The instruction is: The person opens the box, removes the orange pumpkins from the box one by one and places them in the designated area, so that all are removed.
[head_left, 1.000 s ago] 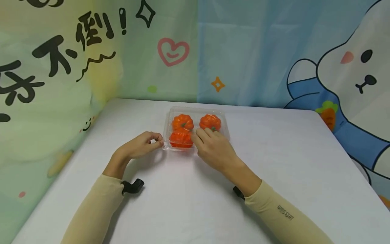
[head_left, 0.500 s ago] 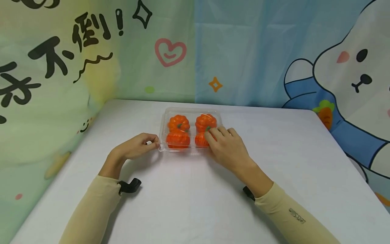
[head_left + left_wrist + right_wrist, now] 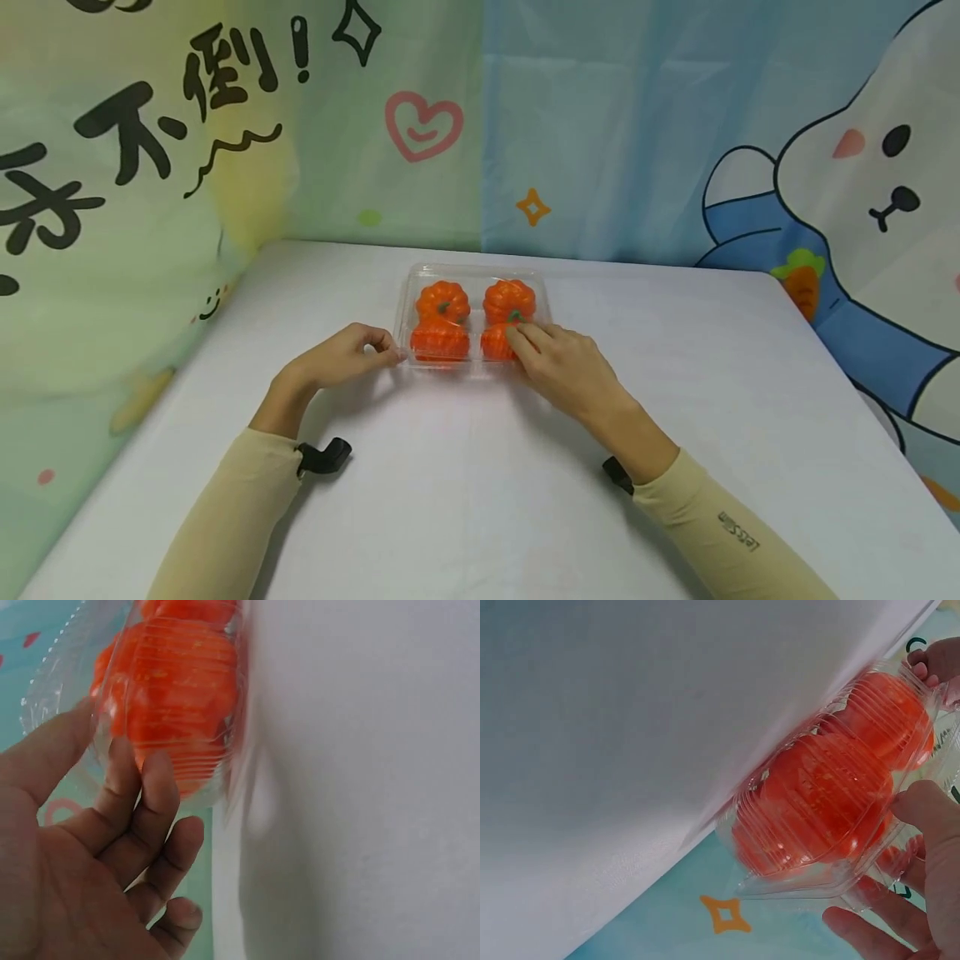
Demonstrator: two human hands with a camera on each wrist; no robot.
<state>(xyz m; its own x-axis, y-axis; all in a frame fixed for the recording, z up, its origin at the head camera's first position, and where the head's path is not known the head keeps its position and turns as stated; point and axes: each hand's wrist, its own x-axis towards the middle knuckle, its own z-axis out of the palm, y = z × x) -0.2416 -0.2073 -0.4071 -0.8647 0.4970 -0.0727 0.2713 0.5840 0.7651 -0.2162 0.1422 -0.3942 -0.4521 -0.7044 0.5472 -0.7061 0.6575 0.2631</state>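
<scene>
Four orange toy pumpkins (image 3: 440, 302) sit in a clear plastic clamshell box (image 3: 475, 273) on the white table (image 3: 480, 500), towards its far side, in front of a cartoon backdrop (image 3: 675, 125). From my remote seat I see the person's left hand (image 3: 341, 358) at the box's near left corner, thumb and curled fingers pinching the thin plastic rim; the left wrist view shows fingertips (image 3: 150, 776) pressed against the clear wall beside a pumpkin. The right hand (image 3: 570, 367) lies on the box's near right part, fingers laid fairly flat over the lid above the near right pumpkin (image 3: 495, 342), pressing on it and not closed round anything; the right wrist view shows fingers (image 3: 922, 810) against the plastic's edge.

My judgement of the risk: the box is light and flimsy, so uneven pressure from the right could make it skate across the smooth cloth or buckle, and the left pinch on so narrow a rim could slip off. A lid that springs up might tip the pumpkins out.

The box lies just beyond both hands, between them, touching each
</scene>
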